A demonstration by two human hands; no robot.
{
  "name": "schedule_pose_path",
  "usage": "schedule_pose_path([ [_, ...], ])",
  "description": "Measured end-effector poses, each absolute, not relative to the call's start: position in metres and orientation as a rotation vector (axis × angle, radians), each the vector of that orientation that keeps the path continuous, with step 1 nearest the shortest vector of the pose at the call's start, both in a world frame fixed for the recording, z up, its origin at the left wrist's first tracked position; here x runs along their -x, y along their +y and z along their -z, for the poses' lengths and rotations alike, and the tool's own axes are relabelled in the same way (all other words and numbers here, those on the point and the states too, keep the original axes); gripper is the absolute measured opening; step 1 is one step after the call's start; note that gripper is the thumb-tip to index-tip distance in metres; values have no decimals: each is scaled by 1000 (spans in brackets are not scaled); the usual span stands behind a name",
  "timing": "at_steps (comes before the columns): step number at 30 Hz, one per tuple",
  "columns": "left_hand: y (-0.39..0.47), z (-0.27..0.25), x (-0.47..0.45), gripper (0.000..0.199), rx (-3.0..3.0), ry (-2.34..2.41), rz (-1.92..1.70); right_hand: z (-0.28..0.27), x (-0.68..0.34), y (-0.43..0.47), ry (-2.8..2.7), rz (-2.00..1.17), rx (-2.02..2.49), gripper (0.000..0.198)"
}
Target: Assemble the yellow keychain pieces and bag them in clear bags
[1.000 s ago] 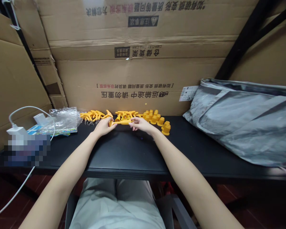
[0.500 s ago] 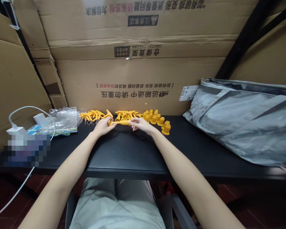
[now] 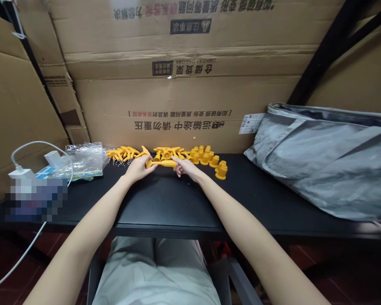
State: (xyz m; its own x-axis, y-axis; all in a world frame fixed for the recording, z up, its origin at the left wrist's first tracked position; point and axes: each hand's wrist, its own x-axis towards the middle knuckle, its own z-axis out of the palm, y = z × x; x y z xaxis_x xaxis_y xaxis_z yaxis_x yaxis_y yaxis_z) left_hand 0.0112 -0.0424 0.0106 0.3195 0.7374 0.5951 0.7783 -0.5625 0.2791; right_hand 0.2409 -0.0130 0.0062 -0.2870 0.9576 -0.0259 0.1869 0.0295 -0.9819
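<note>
A yellow plastic corkscrew [image 3: 165, 163] is held level between my two hands above the black table. My left hand [image 3: 138, 169] is closed on its left end, where a wide rounded part shows by the thumb. At the right end, my right hand [image 3: 188, 169] grips with thumb and fingers, partly hiding that end. Behind my left hand lie several yellow T-shaped handles [image 3: 127, 152] with metal spirals pointing toward me. More yellow corkscrew pieces [image 3: 167, 153] lie just behind the held one. Right of my right hand stand several yellow stepped sleeves [image 3: 221, 170].
Clear plastic bags [image 3: 85, 159] lie on the left of the black table [image 3: 171, 207], near a white charger [image 3: 23, 180] and its cable. A grey fabric bag [image 3: 324, 165] takes up the right side. A cardboard sheet [image 3: 184, 97] stands behind.
My right hand has shifted slightly and its fingers have curled differently around the corkscrew's right end. The held corkscrew has moved a little to the right. My left hand stays nearly in place.
</note>
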Motion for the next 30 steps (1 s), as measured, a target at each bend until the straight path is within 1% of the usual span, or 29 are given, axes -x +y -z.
schedule_pose_path([
  [12, -39, -7, -11, 25, 2504, -1478, 1077, -11, -240, -18, -1549, -1342, 1255, 53],
  [15, -39, -7, -11, 24, 2500, -1485, 1076, -16, -245, -19, -1609, -1412, 1281, 55],
  [16, -39, -7, -11, 24, 2499, -1487, 1078, -17, -248, -19, -1625, -1446, 1258, 52],
  [19, -38, -6, -10, 24, 2501, -1487, 1087, -20, -254, -20, -1675, -1479, 1128, 35],
  [30, -37, -5, -9, 26, 2507, -1503, 1059, -19, -255, -21, -1742, -1357, 1073, 30],
])
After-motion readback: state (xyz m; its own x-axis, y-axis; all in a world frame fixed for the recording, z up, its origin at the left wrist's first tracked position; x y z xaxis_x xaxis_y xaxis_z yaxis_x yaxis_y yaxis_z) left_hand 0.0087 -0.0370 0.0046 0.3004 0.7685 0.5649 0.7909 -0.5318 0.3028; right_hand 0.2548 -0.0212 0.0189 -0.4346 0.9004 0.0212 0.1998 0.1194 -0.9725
